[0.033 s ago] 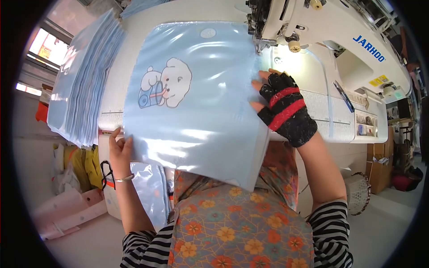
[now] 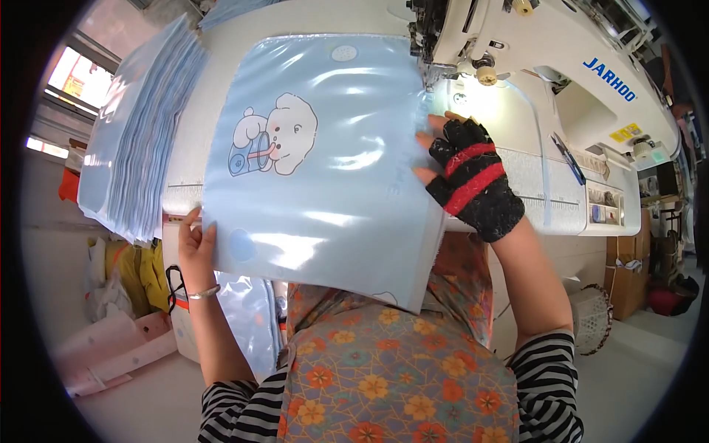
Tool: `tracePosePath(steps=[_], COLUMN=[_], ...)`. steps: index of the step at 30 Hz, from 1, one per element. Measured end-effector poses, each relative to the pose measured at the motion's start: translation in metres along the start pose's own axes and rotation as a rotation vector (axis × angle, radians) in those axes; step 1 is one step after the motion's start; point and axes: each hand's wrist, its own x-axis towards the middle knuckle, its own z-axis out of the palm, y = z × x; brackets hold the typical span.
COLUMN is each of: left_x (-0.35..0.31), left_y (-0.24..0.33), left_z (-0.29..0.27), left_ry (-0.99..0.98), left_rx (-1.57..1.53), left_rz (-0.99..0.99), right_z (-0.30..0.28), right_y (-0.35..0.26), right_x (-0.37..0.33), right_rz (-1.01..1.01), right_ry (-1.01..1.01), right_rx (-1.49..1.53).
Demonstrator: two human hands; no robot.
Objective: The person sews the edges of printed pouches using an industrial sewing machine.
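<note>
A glossy light-blue sheet [image 2: 332,199], printed with a white puppy, lies over the sewing table and hangs off its front edge. At its lower left edge, my left hand [image 2: 198,247] is bare and pinches the sheet between thumb and fingers. My right hand [image 2: 473,177], in a black fingerless glove with red stripes, lies flat with fingers stretched out, the fingertips touching the sheet's right edge. Just beyond those fingers, the sheet's far right edge runs under the head of a white sewing machine [image 2: 532,55]. The needle area is partly hidden by machine parts.
A tall stack of similar blue sheets [image 2: 140,133] stands at the left. More blue sheets [image 2: 247,317] lie low, beside my left forearm. Dark tweezers or snips [image 2: 569,159] and a small parts tray [image 2: 604,207] are at the right. A basket [image 2: 593,319] stands below.
The blue sheet has shifted slightly away from me toward the machine, its lower edge lying a little flatter. Both hands stay in nearly the same places.
</note>
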Motion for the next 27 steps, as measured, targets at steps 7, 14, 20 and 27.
tracePosePath(steps=[7, 14, 20, 27], left_x=[0.018, 0.047, 0.082, 0.122], left_y=[0.031, 0.054, 0.066, 0.079], left_z=[0.014, 0.029, 0.048, 0.068], left_ry=[0.056, 0.044, 0.077, 0.089], left_rx=[0.145, 0.324, 0.417, 0.436], left_rz=[0.155, 0.260, 0.365, 0.442], right_z=[0.003, 0.000, -0.003, -0.006], right_y=[0.001, 0.000, 0.000, 0.001], right_x=[-0.004, -0.002, -0.002, 0.003], right_rz=[0.000, 0.006, 0.001, 0.005], right_ry=[-0.055, -0.076, -0.030, -0.034], right_rx=[-0.047, -0.030, -0.032, -0.043])
